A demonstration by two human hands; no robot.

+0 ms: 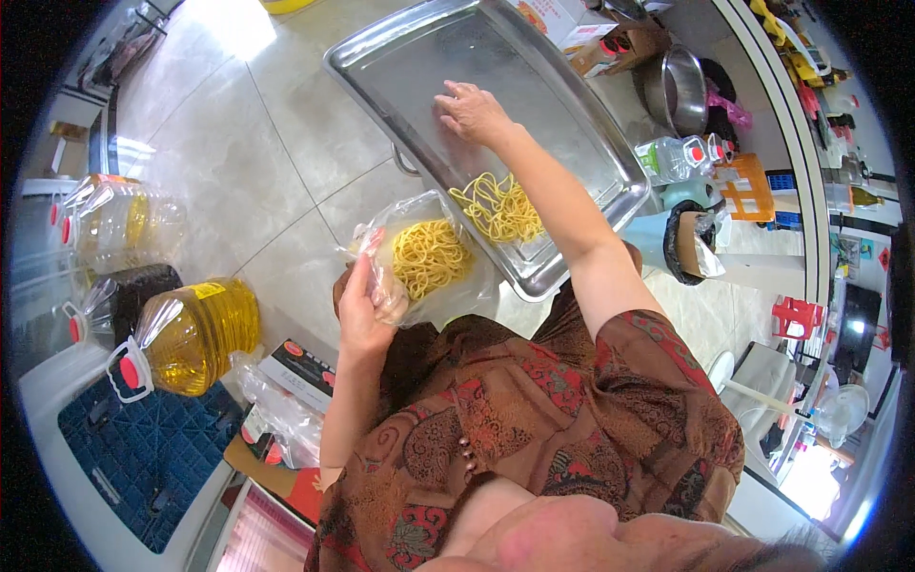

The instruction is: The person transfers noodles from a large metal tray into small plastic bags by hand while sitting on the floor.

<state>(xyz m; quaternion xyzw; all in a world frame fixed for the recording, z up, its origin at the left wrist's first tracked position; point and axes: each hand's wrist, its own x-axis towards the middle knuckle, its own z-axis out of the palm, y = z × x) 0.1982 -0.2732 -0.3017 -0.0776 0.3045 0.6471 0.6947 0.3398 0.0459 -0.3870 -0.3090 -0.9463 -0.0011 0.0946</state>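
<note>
My left hand [368,300] grips the gathered side of a clear plastic bag [461,300]. A heap of yellow noodles [432,257] fills the bag, which hangs beside the near left edge of a large metal tray [536,93]. Inside the tray, at its near end, lies a loose tangle of noodles [497,207], partly hidden by my right forearm. My right hand [472,112] reaches over the tray's middle with its fingers spread and slightly curled. Nothing shows in it, and whether its fingertips touch the metal I cannot tell.
At left stand a large bottle of yellow oil [200,336] and several other plastic jugs [114,222]. Right of the tray are a clear water jug [672,161], a metal basin [683,89], an orange crate [745,187] and a bin with a black liner [679,243]. A tiled floor [279,143] lies below.
</note>
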